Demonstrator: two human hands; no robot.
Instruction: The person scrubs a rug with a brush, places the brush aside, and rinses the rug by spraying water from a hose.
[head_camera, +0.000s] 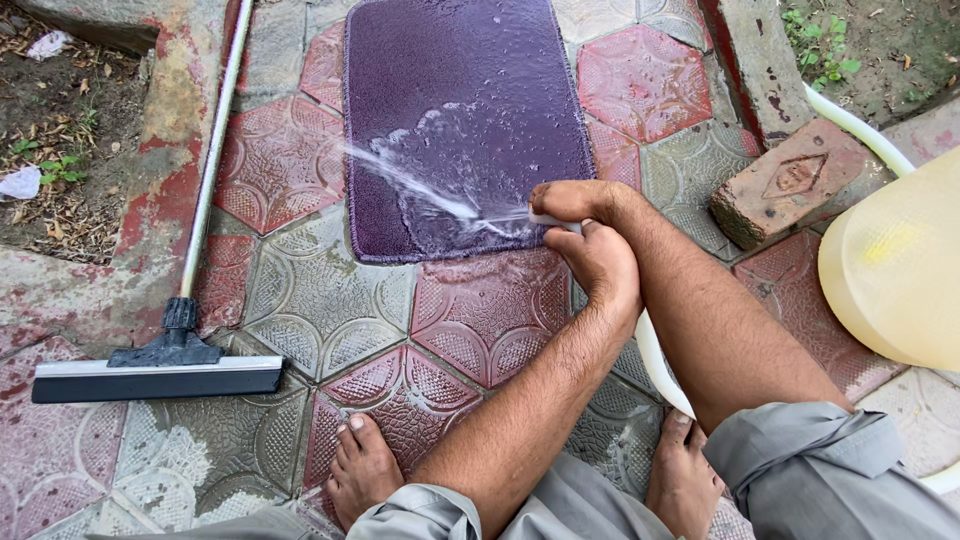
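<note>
Both hands closed on white hose (655, 362) end: right hand (572, 202) pinching the nozzle tip, fingers together over it, left hand (600, 265) just beneath, fingers wrapped round. Water jet (410, 180) fanning left onto purple doormat (460, 120), flat on patterned hexagonal paving (320, 300). Floor squeegee (160, 375) lying well left. Brick (785, 180) and yellowish plastic container (895, 265) at right.

Both hands, left hand (600, 265) and right hand (572, 200), clamped round white hose (655, 360) nozzle, spraying water toward 10 o'clock onto purple mat (450, 80); squeegee (160, 375) at 9 o'clock.
</note>
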